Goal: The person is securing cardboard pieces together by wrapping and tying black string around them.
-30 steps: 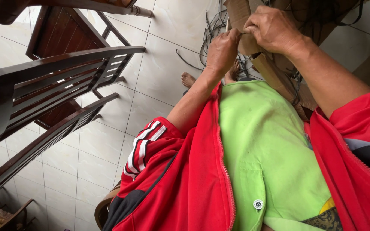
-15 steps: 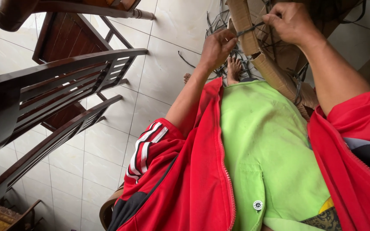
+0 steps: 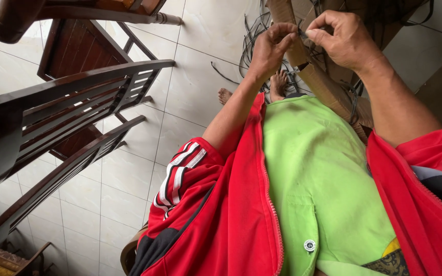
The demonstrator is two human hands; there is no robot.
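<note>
Dark strip [image 3: 302, 33] pinched between both hands' fingers [image 3: 288, 36], mostly hidden.

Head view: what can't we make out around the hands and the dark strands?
- What the left hand and right hand pinch: a thin dark strand, fingertips cover it; kind unclear.
- Cardboard piece: top cut by the frame edge, lower end behind the green shirt.
- Strand pile on the floor: too tangled to count.
- Feet: mostly hidden by the shirt.
</note>
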